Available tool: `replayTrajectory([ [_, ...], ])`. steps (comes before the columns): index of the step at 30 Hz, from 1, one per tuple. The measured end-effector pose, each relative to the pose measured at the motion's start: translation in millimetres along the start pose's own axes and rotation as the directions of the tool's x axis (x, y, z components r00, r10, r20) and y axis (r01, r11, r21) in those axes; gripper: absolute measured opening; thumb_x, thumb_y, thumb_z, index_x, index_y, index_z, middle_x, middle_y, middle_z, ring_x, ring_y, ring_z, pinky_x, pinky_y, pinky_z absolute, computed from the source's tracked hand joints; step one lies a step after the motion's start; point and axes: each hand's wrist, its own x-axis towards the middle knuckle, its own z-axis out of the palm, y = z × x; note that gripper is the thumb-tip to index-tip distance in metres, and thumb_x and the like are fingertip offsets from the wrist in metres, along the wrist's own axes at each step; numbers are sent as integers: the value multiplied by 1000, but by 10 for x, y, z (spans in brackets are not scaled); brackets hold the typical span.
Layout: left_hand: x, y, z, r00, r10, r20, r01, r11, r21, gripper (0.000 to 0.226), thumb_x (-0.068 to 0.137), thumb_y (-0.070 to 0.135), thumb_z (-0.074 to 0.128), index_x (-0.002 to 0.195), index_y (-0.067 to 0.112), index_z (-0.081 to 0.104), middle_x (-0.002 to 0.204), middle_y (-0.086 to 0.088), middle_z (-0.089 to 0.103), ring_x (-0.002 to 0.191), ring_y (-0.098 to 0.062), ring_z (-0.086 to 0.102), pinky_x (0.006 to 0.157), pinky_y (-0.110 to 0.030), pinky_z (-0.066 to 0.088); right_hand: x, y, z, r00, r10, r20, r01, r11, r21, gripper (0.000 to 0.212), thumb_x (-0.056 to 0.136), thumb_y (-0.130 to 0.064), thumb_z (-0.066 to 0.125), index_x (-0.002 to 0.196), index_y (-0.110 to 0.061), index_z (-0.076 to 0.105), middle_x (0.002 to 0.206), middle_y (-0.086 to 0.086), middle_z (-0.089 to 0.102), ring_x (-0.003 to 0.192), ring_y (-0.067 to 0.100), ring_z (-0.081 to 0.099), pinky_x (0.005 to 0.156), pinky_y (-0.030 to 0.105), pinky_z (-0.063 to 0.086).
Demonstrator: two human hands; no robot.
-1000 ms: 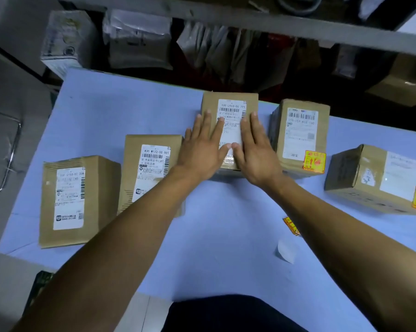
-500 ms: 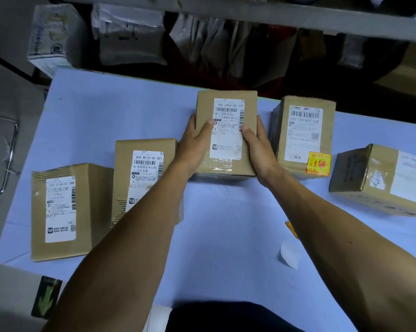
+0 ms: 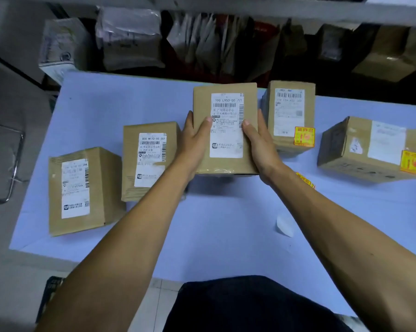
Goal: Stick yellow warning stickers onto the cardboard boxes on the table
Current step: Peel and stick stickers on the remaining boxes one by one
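Several cardboard boxes with white shipping labels lie in a row on the pale blue table (image 3: pixel 214 236). My left hand (image 3: pixel 195 144) and my right hand (image 3: pixel 259 144) grip the two sides of the middle box (image 3: pixel 202 101), thumbs on its top face, and its near edge casts a shadow on the table. The box right of it (image 3: pixel 310 109) carries a yellow warning sticker (image 3: pixel 304 136). The far right box (image 3: pixel 341 149) also bears a yellow sticker (image 3: pixel 412 162). Two boxes on the left (image 3: pixel 130 164) (image 3: pixel 111 188) show no yellow sticker. A loose yellow sticker (image 3: pixel 305 180) lies beside my right forearm.
A white scrap of backing paper (image 3: pixel 284 226) lies on the table under my right forearm. Behind the table stands a shelf with wrapped parcels (image 3: pixel 130 39) and more cartons (image 3: pixel 393 56). A metal chair frame (image 3: pixel 13 164) sits at the left.
My hands went from lying flat on top of the middle box to gripping its sides, and the box has come toward me with its near edge raised.
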Motion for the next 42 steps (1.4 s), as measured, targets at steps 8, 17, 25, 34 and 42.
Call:
replayTrajectory([
  [8,-867,-673,58,996,-87,18,87,996,-16,72,80,62,54,143,26,44,130,7,65,115,-10,63,104,-38,48,-990,531,-77,999,53,13,-53,998,-28,74,90,-55,53,156,-37,25,148,-17,50,131,3,52,116,37,36],
  [17,-1247,-1037,196,980,-128,154,116,990,84,56,93,54,49,143,30,38,129,7,63,112,-16,63,103,-40,49,-1319,1149,-260,983,175,-54,-180,977,-111,91,75,-84,50,153,-48,19,155,-23,37,141,6,41,120,43,29],
  [25,-1303,-989,328,995,-85,60,67,965,254,80,92,59,50,157,25,19,158,-2,37,141,-21,40,118,-37,31,-1456,969,-413,985,121,-120,-150,950,-273,70,91,-70,39,153,-38,30,153,-11,45,137,13,46,116,34,32],
  [34,-1345,-851,549,901,248,356,-426,349,834,62,103,52,28,158,30,10,167,3,-7,153,-21,-13,120,-51,-7,-1443,1066,-1183,914,-44,-403,-254,712,-655,47,95,-11,52,142,-9,51,139,19,49,126,36,49,94,41,44],
  [42,-1322,-946,572,907,264,327,-395,270,878,62,102,55,24,158,32,9,167,5,-8,153,-21,-12,122,-51,-1,-1327,1193,-1359,965,-78,-250,-164,567,-807,47,90,-13,63,136,-12,56,141,14,45,127,36,44,84,46,49],
])
